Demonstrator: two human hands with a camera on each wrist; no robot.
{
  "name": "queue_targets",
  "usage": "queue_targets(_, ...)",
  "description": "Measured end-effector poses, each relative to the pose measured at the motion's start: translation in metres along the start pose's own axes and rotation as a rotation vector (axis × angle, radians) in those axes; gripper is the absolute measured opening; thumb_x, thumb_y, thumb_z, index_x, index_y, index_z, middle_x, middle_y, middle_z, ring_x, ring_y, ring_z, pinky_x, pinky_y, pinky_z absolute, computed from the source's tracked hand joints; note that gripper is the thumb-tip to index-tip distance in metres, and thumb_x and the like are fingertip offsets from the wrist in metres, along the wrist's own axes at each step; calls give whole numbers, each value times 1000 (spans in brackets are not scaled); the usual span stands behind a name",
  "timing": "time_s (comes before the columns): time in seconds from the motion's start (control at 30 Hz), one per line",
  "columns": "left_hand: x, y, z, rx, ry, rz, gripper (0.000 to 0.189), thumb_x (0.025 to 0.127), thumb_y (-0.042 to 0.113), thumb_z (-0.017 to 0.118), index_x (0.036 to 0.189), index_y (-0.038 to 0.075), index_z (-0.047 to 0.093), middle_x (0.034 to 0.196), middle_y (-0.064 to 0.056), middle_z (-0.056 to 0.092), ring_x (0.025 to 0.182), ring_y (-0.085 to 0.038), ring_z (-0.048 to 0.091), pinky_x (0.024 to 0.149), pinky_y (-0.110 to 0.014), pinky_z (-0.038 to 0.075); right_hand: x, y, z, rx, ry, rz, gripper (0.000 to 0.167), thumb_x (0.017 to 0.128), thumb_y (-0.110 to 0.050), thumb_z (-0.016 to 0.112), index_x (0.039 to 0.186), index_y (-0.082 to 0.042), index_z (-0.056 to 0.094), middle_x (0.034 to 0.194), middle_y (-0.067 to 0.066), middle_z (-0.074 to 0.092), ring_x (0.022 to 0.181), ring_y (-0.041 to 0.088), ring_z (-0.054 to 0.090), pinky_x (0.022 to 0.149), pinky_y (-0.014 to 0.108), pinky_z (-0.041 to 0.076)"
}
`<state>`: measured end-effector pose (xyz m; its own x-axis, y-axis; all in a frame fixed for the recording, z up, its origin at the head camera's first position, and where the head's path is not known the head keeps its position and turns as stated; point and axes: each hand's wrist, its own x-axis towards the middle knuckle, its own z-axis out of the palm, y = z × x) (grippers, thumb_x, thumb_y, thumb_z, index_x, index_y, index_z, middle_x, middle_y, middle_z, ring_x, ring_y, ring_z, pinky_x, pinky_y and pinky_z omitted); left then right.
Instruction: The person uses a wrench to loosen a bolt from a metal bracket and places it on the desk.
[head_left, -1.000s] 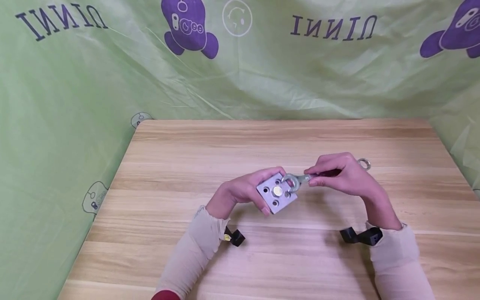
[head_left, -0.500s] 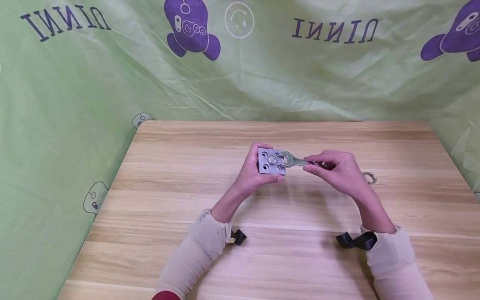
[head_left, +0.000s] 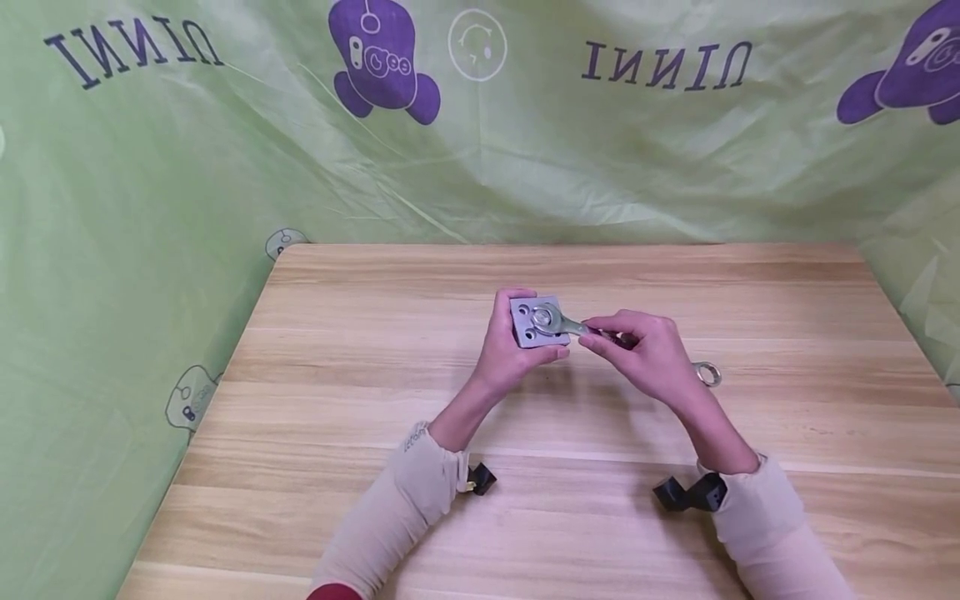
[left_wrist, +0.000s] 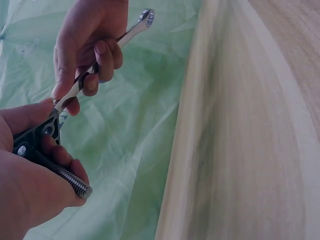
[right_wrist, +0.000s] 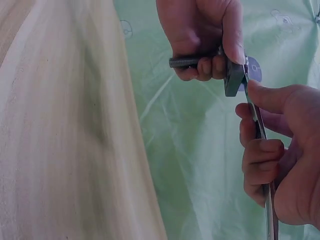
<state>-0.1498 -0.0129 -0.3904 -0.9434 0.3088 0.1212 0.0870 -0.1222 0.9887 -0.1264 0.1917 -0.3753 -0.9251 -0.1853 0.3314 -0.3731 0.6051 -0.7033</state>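
Observation:
My left hand grips a small square metal plate with several holes by its edges, above the table. A hex bolt passes through the plate's middle; its head faces up in the head view. On the far side, the threaded shank sticks out past the left fingers. My right hand holds a combination wrench by its shaft, finger and thumb near the open end. That open end sits around the bolt head, close against the plate. The wrench's ring end pokes out behind the right hand.
The wood-grain table lies below both hands. A green printed curtain hangs behind it and at the sides. Black wrist cameras are worn at both sleeves.
The left hand first moved away from the body, turning the plate. The right hand then moved left, bringing the wrench's open end from the plate's edge onto the bolt head.

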Motion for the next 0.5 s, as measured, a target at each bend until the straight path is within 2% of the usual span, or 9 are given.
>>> queue_targets(0.13,0,4,-5,16,-88,-21,77,69,-18,76,132,-4,34,132,-29,53,100,-13,61,82,-23,57,0,1,-6,27,-10,-36,15,82,-7,81,97,-6,80,73,3,68,56,2,43,49,19,35)
queue_targets(0.3,1,12,-12,-39,-266,-88,75,67,-22,72,130,-6,35,129,-31,56,91,-8,64,78,-22,57,0,5,-17,62,-61,-110,18,79,-2,82,95,-9,80,70,-3,64,56,2,44,49,18,36)
queue_targets(0.5,-1,17,-17,-119,-536,-183,72,65,-24,69,127,-8,37,107,-5,58,86,-11,65,76,-23,56,-3,7,-33,86,-154,-231,24,73,2,84,95,-9,80,70,-8,63,57,0,46,51,16,38)
